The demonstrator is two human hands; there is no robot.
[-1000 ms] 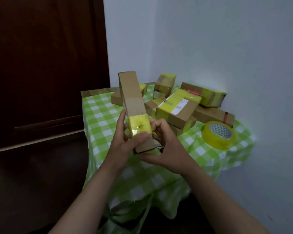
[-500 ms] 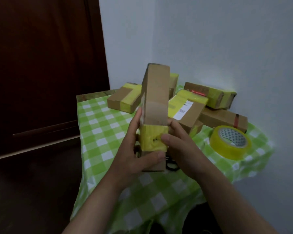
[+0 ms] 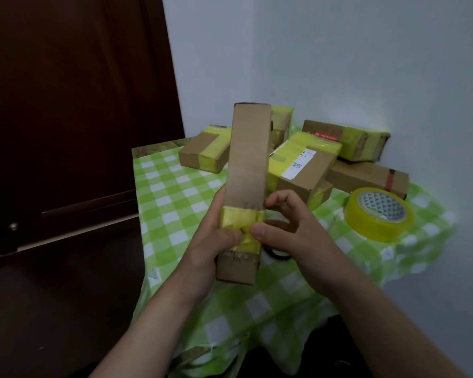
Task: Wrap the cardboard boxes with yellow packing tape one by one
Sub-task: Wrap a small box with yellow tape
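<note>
Cardboard box (image 3: 246, 170) with a yellow tape band (image 3: 241, 227) is being held upright above the worktop (image 3: 175, 203), gripped by the left hand (image 3: 216, 241) and pinched by the right hand (image 3: 287, 230); the tape roll (image 3: 377, 214) is lying right.

The left hand (image 3: 215, 242) and right hand (image 3: 294, 236) are bare, as are the left forearm (image 3: 159, 323) and right forearm (image 3: 380, 317) down to the near edge. The fingers (image 3: 284, 198) are slender, and the right thumbnail is short.
</note>
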